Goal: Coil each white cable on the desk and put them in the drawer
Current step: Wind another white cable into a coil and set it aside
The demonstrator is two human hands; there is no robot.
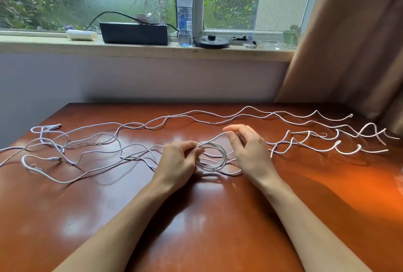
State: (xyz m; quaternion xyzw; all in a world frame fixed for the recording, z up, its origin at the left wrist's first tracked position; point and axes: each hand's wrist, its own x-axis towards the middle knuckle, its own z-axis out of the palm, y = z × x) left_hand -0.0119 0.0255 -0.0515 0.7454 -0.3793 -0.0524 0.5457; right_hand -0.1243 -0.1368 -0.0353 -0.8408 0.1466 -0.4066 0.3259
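One glossy brown desk (196,217) fills the lower frame; several white cables (178,116) sprawl tangled across its middle, edge to edge; light, limp and springy, they should slide easily yet snag; at centre the left hand (178,158) pinches the small coil (224,159) by its left rim; the right hand (250,151) pinches the running strand, best fed near the coil.

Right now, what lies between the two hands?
In the head view, a small coil of white cable: the left hand grips its left edge, and a strand runs up from it to the right hand, which pinches it.
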